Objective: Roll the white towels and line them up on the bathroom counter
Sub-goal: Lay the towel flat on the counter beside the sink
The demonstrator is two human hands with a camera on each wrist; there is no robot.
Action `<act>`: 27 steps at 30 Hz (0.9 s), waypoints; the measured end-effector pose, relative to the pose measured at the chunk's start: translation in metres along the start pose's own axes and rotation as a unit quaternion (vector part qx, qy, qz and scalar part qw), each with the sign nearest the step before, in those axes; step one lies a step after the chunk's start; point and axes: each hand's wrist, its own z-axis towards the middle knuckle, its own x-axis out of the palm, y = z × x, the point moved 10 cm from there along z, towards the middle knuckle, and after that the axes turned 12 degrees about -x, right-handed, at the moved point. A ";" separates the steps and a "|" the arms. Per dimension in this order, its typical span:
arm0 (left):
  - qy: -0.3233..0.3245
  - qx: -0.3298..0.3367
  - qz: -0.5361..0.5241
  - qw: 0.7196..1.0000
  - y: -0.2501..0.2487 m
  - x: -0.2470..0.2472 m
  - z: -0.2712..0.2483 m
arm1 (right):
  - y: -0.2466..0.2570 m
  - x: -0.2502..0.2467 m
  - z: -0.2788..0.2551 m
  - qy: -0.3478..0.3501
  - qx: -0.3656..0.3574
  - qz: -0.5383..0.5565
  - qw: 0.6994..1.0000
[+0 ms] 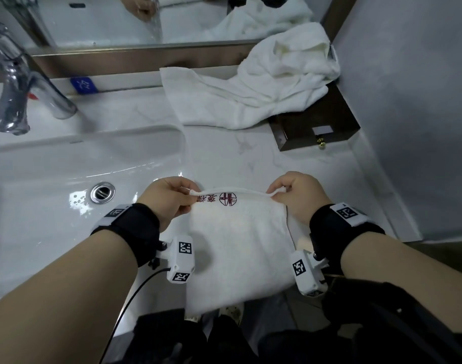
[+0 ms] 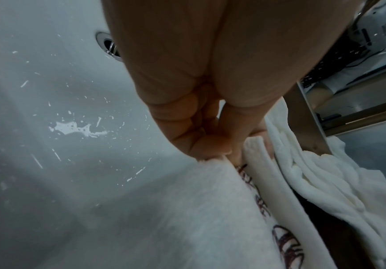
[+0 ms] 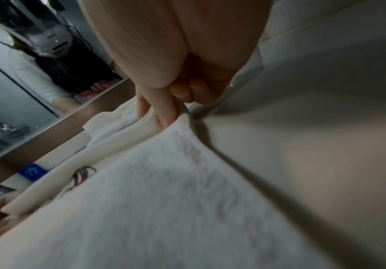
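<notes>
A white towel (image 1: 237, 248) with a dark red embroidered logo hangs from its top edge near the counter's front. My left hand (image 1: 169, 198) pinches the towel's top left corner, thumb against curled fingers. My right hand (image 1: 292, 195) pinches the top right corner the same way. The top hem is pulled straight between the two hands. In the left wrist view the towel (image 2: 187, 209) drops below my left hand (image 2: 212, 145). The right wrist view has the towel (image 3: 164, 200) under my right hand (image 3: 164, 112). A heap of loose white towels (image 1: 264, 82) lies at the back right.
The white sink (image 1: 75, 164) with its drain (image 1: 102, 192) is on the left, below a chrome tap (image 1: 17, 82). A dark wooden box (image 1: 316, 127) stands at the back right, partly under the heap. The marble counter (image 1: 237, 153), a mirror and a wall on the right bound the space.
</notes>
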 end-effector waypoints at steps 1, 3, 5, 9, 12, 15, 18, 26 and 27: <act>0.000 0.000 0.004 1.000 0.000 0.000 0.001 | 0.001 0.000 -0.001 -0.001 -0.005 -0.015 1.000; -0.004 0.002 0.011 1.000 -0.001 -0.001 0.000 | 0.002 0.000 -0.002 -0.008 -0.009 -0.038 0.999; -0.007 0.005 0.023 1.000 -0.003 -0.001 -0.001 | 0.003 0.001 -0.005 -0.016 -0.004 -0.059 0.998; -0.019 0.010 0.055 0.998 -0.008 -0.002 -0.003 | 0.007 0.003 -0.013 -0.023 -0.016 -0.078 0.997; -0.022 0.000 0.075 0.997 -0.009 -0.002 -0.004 | 0.011 0.001 -0.020 -0.039 -0.027 -0.077 0.996; -0.017 -0.015 0.069 0.997 -0.009 -0.001 -0.005 | 0.010 0.002 -0.023 -0.047 -0.013 -0.090 0.995; -0.033 -0.011 0.134 0.990 -0.010 -0.001 -0.005 | 0.011 0.002 -0.023 -0.059 0.004 -0.090 0.994; -0.064 0.019 0.141 0.988 -0.016 -0.006 -0.006 | 0.006 -0.005 -0.026 -0.110 0.068 -0.072 0.989; -0.058 0.022 0.129 0.990 -0.017 -0.006 -0.007 | 0.006 -0.006 -0.026 -0.110 0.072 -0.070 0.989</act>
